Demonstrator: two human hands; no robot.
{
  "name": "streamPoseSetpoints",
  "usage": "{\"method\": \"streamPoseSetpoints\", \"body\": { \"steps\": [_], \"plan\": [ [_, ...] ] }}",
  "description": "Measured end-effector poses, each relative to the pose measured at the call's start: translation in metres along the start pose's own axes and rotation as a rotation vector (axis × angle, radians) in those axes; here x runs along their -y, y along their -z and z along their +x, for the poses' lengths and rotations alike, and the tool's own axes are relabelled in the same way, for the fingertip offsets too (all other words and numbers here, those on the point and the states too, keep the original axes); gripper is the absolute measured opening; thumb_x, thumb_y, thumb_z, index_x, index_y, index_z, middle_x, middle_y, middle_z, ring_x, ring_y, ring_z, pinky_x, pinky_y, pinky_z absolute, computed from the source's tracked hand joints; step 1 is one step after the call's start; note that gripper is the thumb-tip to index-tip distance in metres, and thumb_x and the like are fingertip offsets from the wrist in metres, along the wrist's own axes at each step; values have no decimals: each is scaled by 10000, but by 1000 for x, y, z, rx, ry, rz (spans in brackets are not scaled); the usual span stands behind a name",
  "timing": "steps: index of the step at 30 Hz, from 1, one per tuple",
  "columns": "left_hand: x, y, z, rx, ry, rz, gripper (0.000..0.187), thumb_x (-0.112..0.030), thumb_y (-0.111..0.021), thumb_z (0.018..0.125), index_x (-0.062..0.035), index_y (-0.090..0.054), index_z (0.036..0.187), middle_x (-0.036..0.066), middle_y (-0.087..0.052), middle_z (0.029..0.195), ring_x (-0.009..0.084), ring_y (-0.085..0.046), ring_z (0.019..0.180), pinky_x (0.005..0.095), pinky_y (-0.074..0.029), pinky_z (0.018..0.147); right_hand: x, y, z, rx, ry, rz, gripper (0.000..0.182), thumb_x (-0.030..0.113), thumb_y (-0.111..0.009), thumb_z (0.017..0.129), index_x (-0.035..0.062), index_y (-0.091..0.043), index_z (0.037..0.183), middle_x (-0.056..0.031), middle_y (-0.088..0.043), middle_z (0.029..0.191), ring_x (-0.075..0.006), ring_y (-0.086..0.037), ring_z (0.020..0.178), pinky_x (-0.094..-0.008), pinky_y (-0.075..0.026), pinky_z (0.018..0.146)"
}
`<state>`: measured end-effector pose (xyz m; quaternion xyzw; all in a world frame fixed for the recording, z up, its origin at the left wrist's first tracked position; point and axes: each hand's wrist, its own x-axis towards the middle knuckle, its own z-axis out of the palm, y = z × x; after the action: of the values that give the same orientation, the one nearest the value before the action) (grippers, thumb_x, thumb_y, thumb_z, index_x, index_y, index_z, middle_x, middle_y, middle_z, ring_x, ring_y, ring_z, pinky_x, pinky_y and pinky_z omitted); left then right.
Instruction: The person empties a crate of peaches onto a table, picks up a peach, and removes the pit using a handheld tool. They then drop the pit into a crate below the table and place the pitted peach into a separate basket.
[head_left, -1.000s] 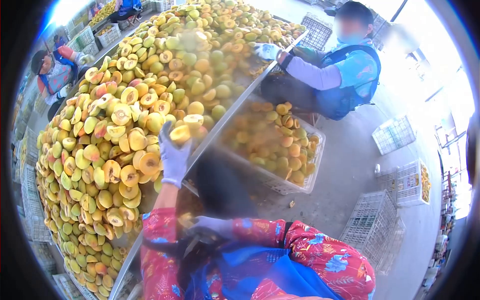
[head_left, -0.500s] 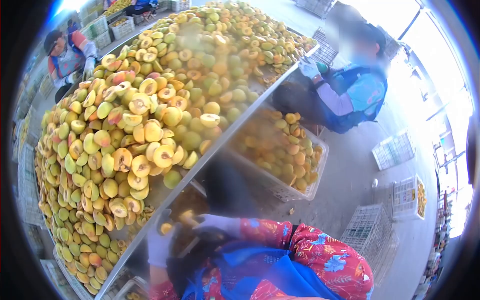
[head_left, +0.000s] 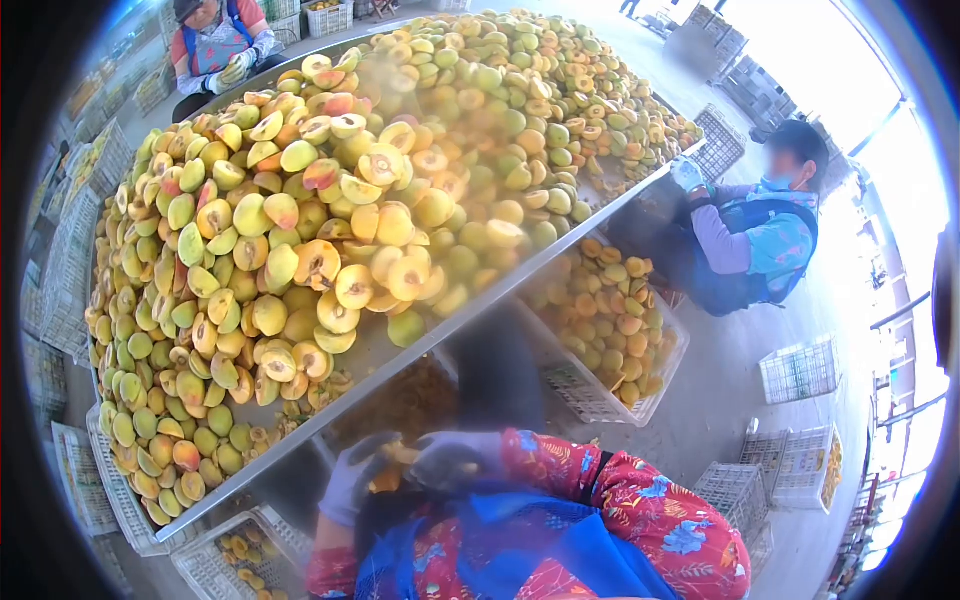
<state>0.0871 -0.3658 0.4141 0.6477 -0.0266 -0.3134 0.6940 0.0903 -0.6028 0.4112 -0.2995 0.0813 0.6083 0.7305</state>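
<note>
My left hand [head_left: 352, 482], in a pale glove with dark fingers, is closed around a yellow-orange peach half [head_left: 385, 479]. My right hand [head_left: 450, 458], gloved the same way, is closed close beside it, its fingertips at a brownish peach piece [head_left: 402, 452] between the two hands. Both hands are blurred, so the exact grip and any small tool are hidden. They are just on my side of the metal table edge [head_left: 400, 362]. Beyond that edge lies a big heap of halved peaches [head_left: 270, 315], some with cut faces and pit hollows up.
Below the table, a white crate [head_left: 655, 395] holds peach halves. Another crate [head_left: 205, 550] with some pieces stands at lower left. One co-worker [head_left: 750, 230] sits at right, another [head_left: 220, 55] at far left. Stacked crates [head_left: 740, 495] stand on the floor.
My view has shifted, so the heap and co-workers appear elsewhere in frame. My hands have come closer together around the peach pieces. The far-left co-worker's hands are now raised together.
</note>
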Motion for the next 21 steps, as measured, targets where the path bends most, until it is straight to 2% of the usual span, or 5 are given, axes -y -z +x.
{"method": "streamPoseSetpoints", "body": {
  "steps": [1,4,11,19,21],
  "plan": [
    [0,1,0,-7,-8,30,423,-254,-667,900,-3,-622,1237,111,-655,1199,190,-592,1103,317,-450,973,1,-2,3,52,-79,202,141,134,-618,897,38,-550,974,54,-430,589,-37,-413,413,-193,-306,326],
    [8,-4,2,-55,-24,126,375,-235,-638,915,-9,-637,1215,114,-669,1180,201,-611,1094,325,-460,964,-3,19,15,-71,-119,-181,210,162,-629,883,26,-614,1043,-53,-592,889,-175,-609,815,-306,-508,662],
    [27,-27,-2,-263,-73,223,315,-185,-615,918,-22,-657,1184,141,-694,1127,222,-647,1067,329,-487,931,-1,-3,-6,-127,177,-742,112,150,-595,838,65,-628,902,-134,-592,913,-260,-599,821,-349,-481,673],
    [47,-37,-1,-541,-99,366,229,-157,-640,868,-25,-622,1053,146,-682,976,253,-659,920,366,-510,822,-18,7,15,-342,44,-469,125,142,-566,873,58,-570,965,31,-529,722,-61,-486,623,-267,-417,517],
    [53,-29,2,-497,-150,408,282,-190,-660,853,-22,-587,1068,170,-664,996,317,-647,928,380,-503,842,-3,3,11,-327,136,-785,308,197,-596,861,18,-613,1112,-36,-669,845,-141,-607,717,-316,-510,631]
  ]
}}
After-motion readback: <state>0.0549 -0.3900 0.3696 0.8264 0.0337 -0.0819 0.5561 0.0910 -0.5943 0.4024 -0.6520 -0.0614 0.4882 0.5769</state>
